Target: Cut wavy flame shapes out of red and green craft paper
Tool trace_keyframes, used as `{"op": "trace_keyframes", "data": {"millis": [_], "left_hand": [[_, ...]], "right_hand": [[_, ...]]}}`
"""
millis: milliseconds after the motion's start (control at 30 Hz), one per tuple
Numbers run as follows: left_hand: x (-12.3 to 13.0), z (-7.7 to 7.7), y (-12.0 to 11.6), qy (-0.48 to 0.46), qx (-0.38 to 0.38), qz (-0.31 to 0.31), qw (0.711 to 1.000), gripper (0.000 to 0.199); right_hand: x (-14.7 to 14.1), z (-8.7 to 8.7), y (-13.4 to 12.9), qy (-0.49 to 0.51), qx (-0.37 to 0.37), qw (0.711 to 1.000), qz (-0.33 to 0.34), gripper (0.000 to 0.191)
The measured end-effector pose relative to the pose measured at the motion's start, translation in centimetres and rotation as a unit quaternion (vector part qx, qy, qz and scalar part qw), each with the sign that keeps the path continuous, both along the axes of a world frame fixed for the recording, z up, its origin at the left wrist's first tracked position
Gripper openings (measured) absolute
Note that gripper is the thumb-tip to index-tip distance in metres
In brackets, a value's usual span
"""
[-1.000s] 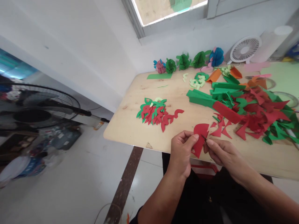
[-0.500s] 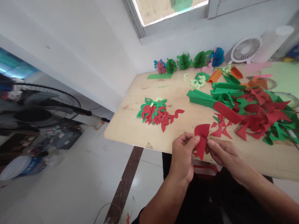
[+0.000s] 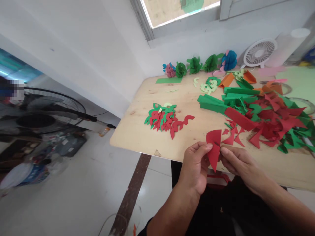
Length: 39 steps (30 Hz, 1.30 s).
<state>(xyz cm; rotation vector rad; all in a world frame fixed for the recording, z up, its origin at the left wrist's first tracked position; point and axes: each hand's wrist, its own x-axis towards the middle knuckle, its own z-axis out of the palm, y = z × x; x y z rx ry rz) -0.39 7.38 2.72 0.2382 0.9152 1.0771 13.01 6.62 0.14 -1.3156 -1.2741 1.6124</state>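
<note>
A red paper piece (image 3: 214,154) with a curved top and a pointed lower end is pinched between the thumb and fingers of my left hand (image 3: 197,159), over the table's front edge. My right hand (image 3: 235,160) is closed at the paper's right edge, thumb against fingers; what it holds there is too small to make out. Left of the hands lies a pile of red and green cut shapes (image 3: 161,118). Small red scraps (image 3: 232,134) lie just beyond my right hand.
On the wooden table (image 3: 133,131), a heap of red and green scraps (image 3: 273,119) spreads at right. Folded green strips (image 3: 213,104) lie nearer the middle. Paper balls (image 3: 194,65) and a white fan (image 3: 260,53) stand by the wall. A large black fan (image 3: 49,111) is at far left.
The red paper has shifted slightly right and turned a little in my left hand. My right hand has moved slightly right, still close to its edge.
</note>
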Motion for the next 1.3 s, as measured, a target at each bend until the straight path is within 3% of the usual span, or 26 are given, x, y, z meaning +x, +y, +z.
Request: {"op": "trace_keyframes", "data": {"millis": [467,933,1300], "left_hand": [[-0.13,0.27,-0.01,0.014,0.013,-0.015,1.000,0.017],[0.22,0.45,-0.30,0.059,-0.014,0.017,0.998,0.019],[0.14,0.39,-0.10,0.098,0.046,0.050,0.993,0.014]], "right_hand": [[0.53,-0.35,-0.29,0.007,0.005,1.000,0.001,0.039],[0.39,0.33,-0.15,0.007,-0.002,1.000,0.013,0.040],[0.37,0.13,-0.06,0.002,0.003,1.000,0.017,0.043]]}}
